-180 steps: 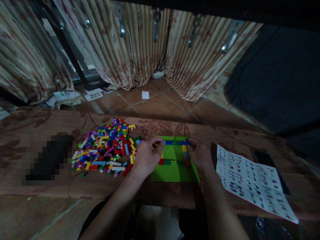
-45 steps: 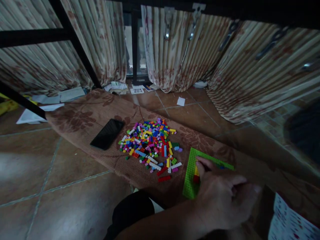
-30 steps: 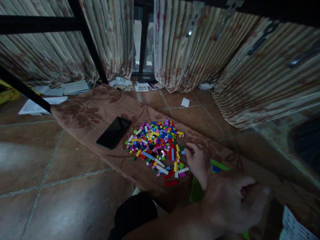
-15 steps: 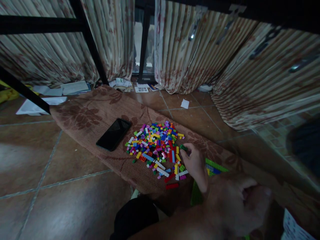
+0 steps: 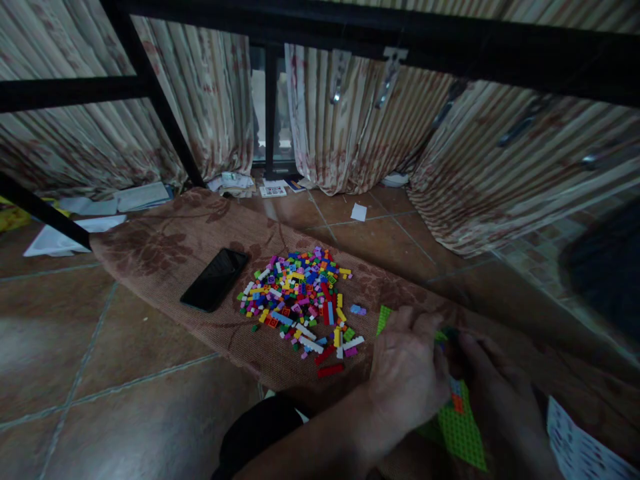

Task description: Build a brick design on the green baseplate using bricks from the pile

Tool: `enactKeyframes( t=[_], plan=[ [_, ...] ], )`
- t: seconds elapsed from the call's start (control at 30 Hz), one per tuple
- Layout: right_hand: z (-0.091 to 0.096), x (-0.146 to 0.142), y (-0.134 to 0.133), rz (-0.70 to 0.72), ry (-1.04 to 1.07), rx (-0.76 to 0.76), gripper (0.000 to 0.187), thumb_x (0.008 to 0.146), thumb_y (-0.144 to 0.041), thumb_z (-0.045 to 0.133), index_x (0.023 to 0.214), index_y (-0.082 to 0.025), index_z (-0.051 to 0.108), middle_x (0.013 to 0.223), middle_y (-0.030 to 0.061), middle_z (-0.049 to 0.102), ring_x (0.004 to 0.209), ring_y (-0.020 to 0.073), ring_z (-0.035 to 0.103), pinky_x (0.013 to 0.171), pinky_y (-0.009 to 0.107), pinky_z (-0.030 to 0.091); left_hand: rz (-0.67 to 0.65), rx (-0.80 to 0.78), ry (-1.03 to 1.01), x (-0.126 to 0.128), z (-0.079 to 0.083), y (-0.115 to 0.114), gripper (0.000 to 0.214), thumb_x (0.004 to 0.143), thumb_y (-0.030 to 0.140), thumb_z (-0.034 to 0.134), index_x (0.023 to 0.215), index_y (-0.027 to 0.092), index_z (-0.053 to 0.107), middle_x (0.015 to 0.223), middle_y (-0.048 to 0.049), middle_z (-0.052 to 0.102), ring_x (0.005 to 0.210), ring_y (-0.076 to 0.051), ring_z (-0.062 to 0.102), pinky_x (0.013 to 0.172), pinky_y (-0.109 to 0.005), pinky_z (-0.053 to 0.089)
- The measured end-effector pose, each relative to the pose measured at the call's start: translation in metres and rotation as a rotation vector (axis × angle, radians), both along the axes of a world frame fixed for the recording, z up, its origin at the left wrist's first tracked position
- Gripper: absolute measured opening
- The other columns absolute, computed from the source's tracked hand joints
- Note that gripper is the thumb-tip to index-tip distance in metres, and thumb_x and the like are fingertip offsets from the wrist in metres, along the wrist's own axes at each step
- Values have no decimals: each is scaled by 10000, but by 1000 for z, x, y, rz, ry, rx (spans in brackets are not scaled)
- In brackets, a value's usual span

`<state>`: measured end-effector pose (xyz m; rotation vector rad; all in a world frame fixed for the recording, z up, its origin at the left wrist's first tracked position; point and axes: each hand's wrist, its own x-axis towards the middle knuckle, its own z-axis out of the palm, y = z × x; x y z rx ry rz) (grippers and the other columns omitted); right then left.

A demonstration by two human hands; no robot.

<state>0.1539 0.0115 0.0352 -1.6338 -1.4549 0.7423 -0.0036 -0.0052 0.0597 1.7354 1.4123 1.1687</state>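
My left hand [image 5: 413, 367] lies over a light green studded baseplate [image 5: 463, 433], its fingers curled down on the plate and their tips hidden. Facing it from the right, my right hand [image 5: 495, 373] is blurred and dim, its fingertips closed on a small dark green brick [image 5: 451, 335] just above the plate. Orange bricks [image 5: 457, 403] and some blue ones sit on the baseplate between the hands. To the left spreads a pile of mixed small bricks [image 5: 300, 287]. A light blue and lilac brick pair [image 5: 358, 310] lies apart, between pile and plate.
A black phone [image 5: 215, 279] lies on the brown patterned cloth [image 5: 150, 233], left of the pile. A printed sheet [image 5: 585, 440] is at the lower right. Dark metal bars [image 5: 170, 127] cross above, with curtains behind. Papers and a white tray [image 5: 70, 235] lie on the tiled floor.
My right hand has drawn back from the pile's right edge to the baseplate with the dark green brick. My left hand has come down onto the plate. The camera view has shifted slightly.
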Motion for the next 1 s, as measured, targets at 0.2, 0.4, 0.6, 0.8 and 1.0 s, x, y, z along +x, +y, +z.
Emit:
enactKeyframes(
  t=[0.2, 0.4, 0.6, 0.8, 1.0],
  plan=[
    [-3, 17, -11, 7, 310, -172, 325, 794, -554, 588, 658, -258, 583, 567, 6, 551, 533, 186, 528, 487, 298, 419, -208, 11, 236, 8, -9, -1, 280, 875, 215, 490, 1121, 173, 618, 1026, -82, 672, 989, -239, 622, 914, -386, 538],
    [-9, 27, -18, 83, 426, -236, 356, 755, -545, 677, 691, -207, 587, 570, -22, 507, 509, 119, 439, 455, 225, 351, -238, -15, 240, 24, -14, 0, 344, 877, 268, 545, 1217, 218, 572, 1123, -52, 681, 1028, -205, 637, 922, -339, 530],
    [-14, 38, -19, 115, 291, -199, 437, 808, -603, 585, 699, -181, 617, 549, -21, 526, 490, 113, 444, 472, 232, 337, -276, -3, 355, 33, -21, 4, 224, 897, 252, 532, 1094, 229, 637, 1051, -33, 699, 977, -184, 650, 896, -306, 520],
    [-17, 75, -12, -252, -224, -74, 426, 887, -517, 458, 850, -169, 701, 703, 65, 693, 668, 211, 624, 627, 299, 425, -78, -44, 539, 22, -33, 31, 243, 908, 286, 542, 1116, 238, 656, 1060, -39, 726, 982, -199, 663, 929, -334, 485],
    [-21, 85, -7, -213, -440, -242, 372, 922, -347, 423, 1079, -162, 705, 927, 123, 737, 856, 238, 672, 734, 311, 447, -152, 1, 765, 33, -37, 55, 240, 911, 303, 540, 1101, 259, 680, 1031, -52, 741, 1026, -242, 654, 1047, -449, 372]
  ],
)
